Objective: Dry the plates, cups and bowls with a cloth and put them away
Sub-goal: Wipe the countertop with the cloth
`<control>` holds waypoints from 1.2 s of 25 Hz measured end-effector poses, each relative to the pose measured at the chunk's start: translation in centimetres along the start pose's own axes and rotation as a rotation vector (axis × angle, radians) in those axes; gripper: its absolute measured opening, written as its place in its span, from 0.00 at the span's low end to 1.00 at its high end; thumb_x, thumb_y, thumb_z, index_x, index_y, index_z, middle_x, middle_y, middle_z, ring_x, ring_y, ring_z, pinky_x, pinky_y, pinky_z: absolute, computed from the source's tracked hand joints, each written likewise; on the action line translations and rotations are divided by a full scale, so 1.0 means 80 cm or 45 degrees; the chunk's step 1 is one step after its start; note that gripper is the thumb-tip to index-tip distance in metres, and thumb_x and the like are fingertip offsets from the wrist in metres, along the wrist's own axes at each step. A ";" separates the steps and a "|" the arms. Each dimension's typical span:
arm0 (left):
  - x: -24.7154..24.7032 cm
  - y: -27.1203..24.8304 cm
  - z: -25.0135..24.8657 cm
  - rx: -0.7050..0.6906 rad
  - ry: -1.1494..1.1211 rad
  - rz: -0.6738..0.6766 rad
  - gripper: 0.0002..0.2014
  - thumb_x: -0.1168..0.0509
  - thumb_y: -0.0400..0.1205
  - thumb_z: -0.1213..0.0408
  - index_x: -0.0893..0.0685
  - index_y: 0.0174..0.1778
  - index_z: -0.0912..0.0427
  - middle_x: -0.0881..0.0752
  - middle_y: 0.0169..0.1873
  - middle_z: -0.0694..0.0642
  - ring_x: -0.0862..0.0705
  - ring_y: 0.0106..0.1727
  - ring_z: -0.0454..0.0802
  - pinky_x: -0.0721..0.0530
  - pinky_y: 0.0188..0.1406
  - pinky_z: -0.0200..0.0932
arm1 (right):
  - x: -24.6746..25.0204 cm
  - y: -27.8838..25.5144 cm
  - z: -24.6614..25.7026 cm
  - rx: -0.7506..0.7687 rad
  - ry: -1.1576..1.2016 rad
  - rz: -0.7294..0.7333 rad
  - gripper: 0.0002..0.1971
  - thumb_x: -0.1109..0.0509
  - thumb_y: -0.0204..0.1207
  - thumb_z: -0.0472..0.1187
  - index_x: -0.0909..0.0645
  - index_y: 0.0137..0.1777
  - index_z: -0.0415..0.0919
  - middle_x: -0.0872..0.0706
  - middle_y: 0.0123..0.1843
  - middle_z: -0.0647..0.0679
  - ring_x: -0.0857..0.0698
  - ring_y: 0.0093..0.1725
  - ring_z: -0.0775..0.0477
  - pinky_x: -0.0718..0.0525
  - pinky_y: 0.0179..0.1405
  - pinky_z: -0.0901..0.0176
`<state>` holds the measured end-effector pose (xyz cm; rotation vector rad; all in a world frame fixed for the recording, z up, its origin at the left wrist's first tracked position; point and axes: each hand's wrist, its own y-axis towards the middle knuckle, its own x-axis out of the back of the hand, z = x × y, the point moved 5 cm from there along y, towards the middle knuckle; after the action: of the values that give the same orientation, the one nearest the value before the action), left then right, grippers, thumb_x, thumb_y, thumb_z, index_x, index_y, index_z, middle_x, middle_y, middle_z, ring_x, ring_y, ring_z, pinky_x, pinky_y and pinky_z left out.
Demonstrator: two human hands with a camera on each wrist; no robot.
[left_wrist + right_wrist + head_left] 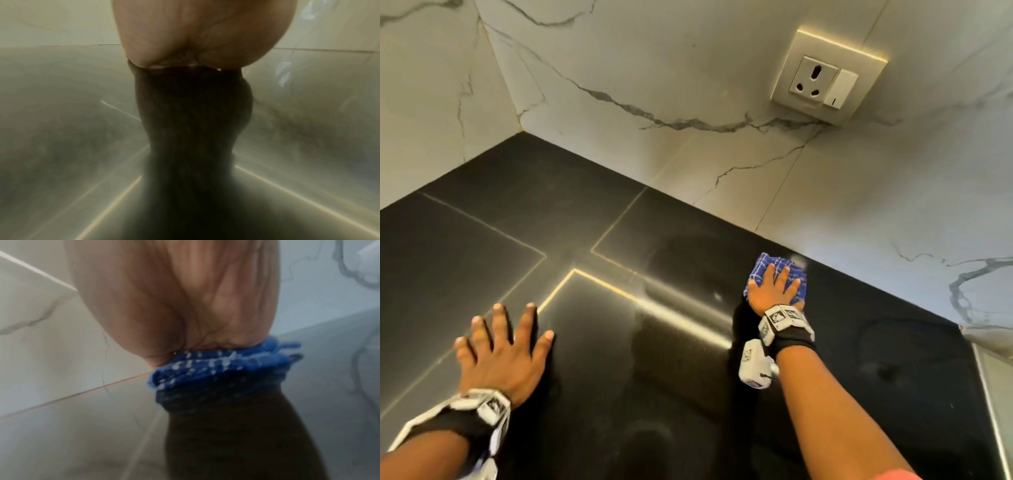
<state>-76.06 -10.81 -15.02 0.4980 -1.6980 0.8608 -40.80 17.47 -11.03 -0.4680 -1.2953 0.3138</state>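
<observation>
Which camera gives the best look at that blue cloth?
The head view: the blue cloth lies on the black counter under the flat right hand. The right wrist view shows a blurred bunched edge; the left wrist view shows none.

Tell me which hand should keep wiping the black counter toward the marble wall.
Right. The right hand already presses flat on the blue cloth near the marble wall; the left hand lies spread on the bare black counter, far from the cloth.

Countertop (pixel 688 394) glossy black stone; wall (pixel 688 68) smooth veined marble; cloth (pixel 763 267) woven blue.
</observation>
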 end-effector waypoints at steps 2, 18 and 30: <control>-0.009 0.005 -0.005 -0.025 0.001 -0.052 0.36 0.68 0.80 0.32 0.50 0.86 0.39 0.51 0.86 0.60 0.53 0.85 0.68 0.55 0.80 0.67 | 0.009 0.017 0.048 -0.114 0.093 -0.032 0.33 0.51 0.87 0.54 0.64 0.85 0.49 0.69 0.85 0.45 0.69 0.83 0.33 0.62 0.78 0.26; 0.001 -0.001 -0.010 -0.115 0.071 -0.159 0.37 0.61 0.80 0.35 0.35 0.83 0.46 0.38 0.82 0.66 0.43 0.81 0.74 0.48 0.76 0.73 | -0.055 -0.006 0.218 0.855 -0.421 0.270 0.33 0.47 0.86 0.54 0.59 0.85 0.56 0.67 0.86 0.53 0.66 0.84 0.42 0.61 0.80 0.34; -0.002 0.007 -0.011 -0.121 0.092 -0.182 0.35 0.61 0.83 0.37 0.43 0.85 0.46 0.42 0.84 0.65 0.47 0.83 0.73 0.52 0.78 0.72 | -0.031 0.075 0.281 0.331 -0.280 0.004 0.36 0.48 0.85 0.58 0.64 0.85 0.50 0.68 0.86 0.43 0.67 0.82 0.29 0.60 0.79 0.27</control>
<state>-75.85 -9.82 -15.21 0.5106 -1.6088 0.6839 -62.91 25.01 -11.65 -0.2185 -1.4431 0.5406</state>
